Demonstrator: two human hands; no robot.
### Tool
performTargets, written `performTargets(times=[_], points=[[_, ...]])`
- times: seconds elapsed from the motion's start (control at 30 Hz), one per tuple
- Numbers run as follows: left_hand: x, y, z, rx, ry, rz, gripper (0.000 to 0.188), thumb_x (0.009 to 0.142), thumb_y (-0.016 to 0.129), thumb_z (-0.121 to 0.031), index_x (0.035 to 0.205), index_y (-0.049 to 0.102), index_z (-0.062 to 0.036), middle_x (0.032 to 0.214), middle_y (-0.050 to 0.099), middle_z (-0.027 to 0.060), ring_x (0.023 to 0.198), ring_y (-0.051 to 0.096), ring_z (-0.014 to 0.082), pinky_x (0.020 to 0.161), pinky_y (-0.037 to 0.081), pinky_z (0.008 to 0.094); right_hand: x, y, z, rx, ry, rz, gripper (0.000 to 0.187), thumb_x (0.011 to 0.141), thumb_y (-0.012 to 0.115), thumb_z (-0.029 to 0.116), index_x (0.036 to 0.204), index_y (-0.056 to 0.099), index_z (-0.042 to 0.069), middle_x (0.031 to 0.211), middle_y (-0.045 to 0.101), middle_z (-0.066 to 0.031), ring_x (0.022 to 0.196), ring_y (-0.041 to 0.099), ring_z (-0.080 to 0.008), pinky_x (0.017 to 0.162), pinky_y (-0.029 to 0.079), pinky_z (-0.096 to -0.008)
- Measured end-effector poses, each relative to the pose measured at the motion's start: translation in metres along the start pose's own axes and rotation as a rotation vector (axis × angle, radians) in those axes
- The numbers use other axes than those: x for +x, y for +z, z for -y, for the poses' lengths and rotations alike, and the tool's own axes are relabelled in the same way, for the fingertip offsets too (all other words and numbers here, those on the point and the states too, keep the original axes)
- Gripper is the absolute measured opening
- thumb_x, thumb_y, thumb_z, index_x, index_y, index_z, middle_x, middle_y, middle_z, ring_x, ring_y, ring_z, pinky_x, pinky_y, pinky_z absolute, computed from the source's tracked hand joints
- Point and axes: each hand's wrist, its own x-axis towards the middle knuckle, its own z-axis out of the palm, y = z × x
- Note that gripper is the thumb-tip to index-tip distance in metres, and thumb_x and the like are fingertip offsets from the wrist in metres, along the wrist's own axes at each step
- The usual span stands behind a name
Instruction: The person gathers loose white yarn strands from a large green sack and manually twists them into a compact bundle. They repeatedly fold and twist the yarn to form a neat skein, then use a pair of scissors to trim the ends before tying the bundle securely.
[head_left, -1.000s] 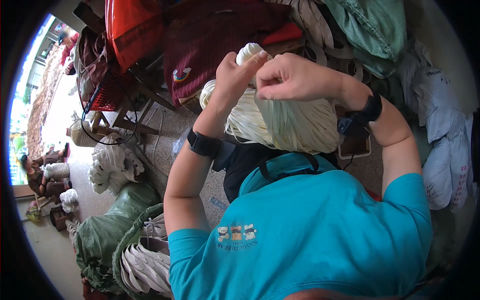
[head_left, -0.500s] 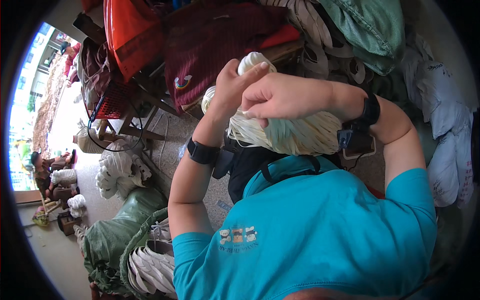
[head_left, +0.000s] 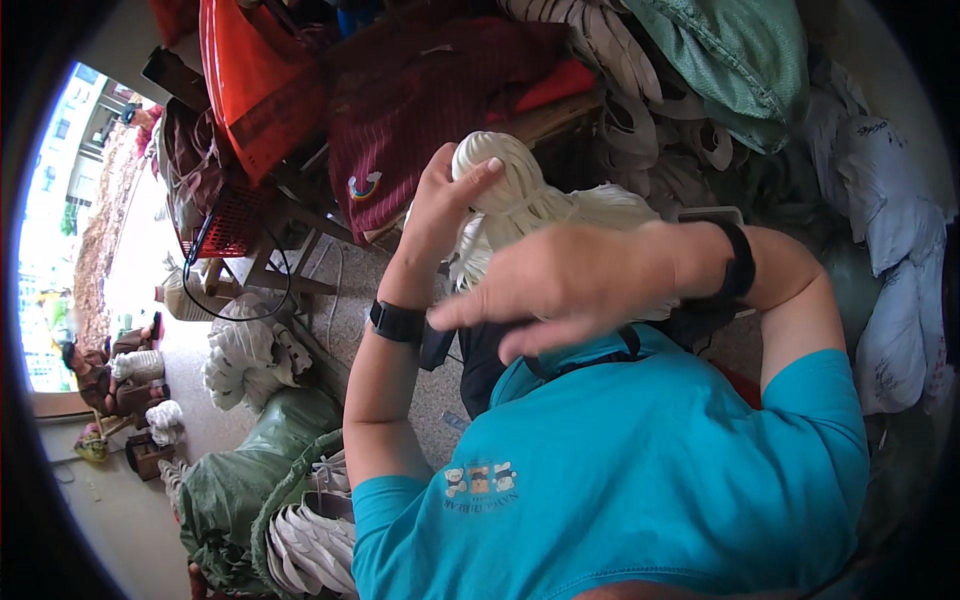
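My left hand [head_left: 441, 205] is closed around the rounded, folded end of a thick bundle of cream-white cords [head_left: 510, 185], its thumb lying across the strands. The bundle narrows below this end, and its loose strands spread toward my lap and to the right. In front of it, nearer my body, is my right hand [head_left: 570, 280], smeared by motion. Its fingers are stretched out and apart toward my left wrist, and I see nothing in them. It hides the lower part of the bundle.
Beyond my hands, a maroon striped cloth [head_left: 390, 150] drapes a wooden bench beside a red bag [head_left: 255, 90]. Green sacks [head_left: 265, 450] and white bundles [head_left: 250, 350] lie at the left. White bags [head_left: 885, 220] stand at the right. Another person [head_left: 115, 370] sits far left.
My right hand has moved from beside the left hand toward my body, its curled fingers now stretched out. More of the bundle's rounded end shows in my left hand.
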Motion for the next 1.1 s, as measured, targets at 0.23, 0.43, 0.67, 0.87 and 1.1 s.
performTargets(times=[0.23,0.43,0.67,0.87,1.1], points=[[-0.01,-0.003,-0.006,-0.146,-0.018,0.106,0.045,0.088,0.071,-0.018,0.123,0.052,0.0025,0.112,0.063,0.009,0.103,0.062,0.0153,0.093,0.05,0.0321,-0.013,-0.049,-0.09,0.219,0.545,-0.438,0.059,0.092,0.071,0.031,0.137,0.046,0.002,0.122,0.057,-0.0115,0.114,0.059,-0.0205,0.099,0.048,-0.0329],[-0.014,0.005,-0.014,-0.179,-0.045,0.148,0.05,0.088,0.071,-0.017,0.129,0.051,0.0038,0.118,0.063,0.0101,0.107,0.062,0.0166,0.097,0.048,0.0327,-0.017,-0.042,-0.084,0.338,0.624,-0.097,0.082,0.077,0.081,0.021,0.143,0.038,-0.001,0.13,0.056,-0.0159,0.117,0.057,-0.0226,0.101,0.047,-0.0338],[-0.014,0.004,-0.015,-0.214,-0.075,0.248,0.054,0.095,0.058,-0.029,0.136,0.047,0.0038,0.127,0.06,0.013,0.115,0.058,0.0198,0.102,0.045,0.0357,-0.013,-0.054,-0.07,0.231,0.666,-0.073,0.065,0.075,0.066,0.012,0.136,0.048,-0.001,0.116,0.064,-0.0137,0.107,0.062,-0.0211,0.093,0.05,-0.0324],[-0.009,0.025,-0.035,-0.055,-0.029,0.125,0.063,0.09,0.067,-0.034,0.135,0.046,0.0043,0.127,0.058,0.0152,0.116,0.058,0.0201,0.101,0.046,0.0357,-0.011,-0.061,-0.072,0.146,0.739,-0.095,0.067,0.074,0.064,0.016,0.135,0.047,-0.006,0.114,0.065,-0.0171,0.104,0.063,-0.0222,0.091,0.05,-0.0327],[-0.001,0.025,-0.035,0.378,-0.057,0.108,0.056,0.079,0.071,-0.011,0.129,0.05,0.0022,0.111,0.065,0.0099,0.098,0.065,0.0156,0.09,0.053,0.0316,-0.018,-0.08,-0.071,0.158,0.78,0.041,0.062,0.072,0.062,0.014,0.131,0.052,-0.003,0.111,0.066,-0.0143,0.1,0.064,-0.021,0.09,0.051,-0.0323]])
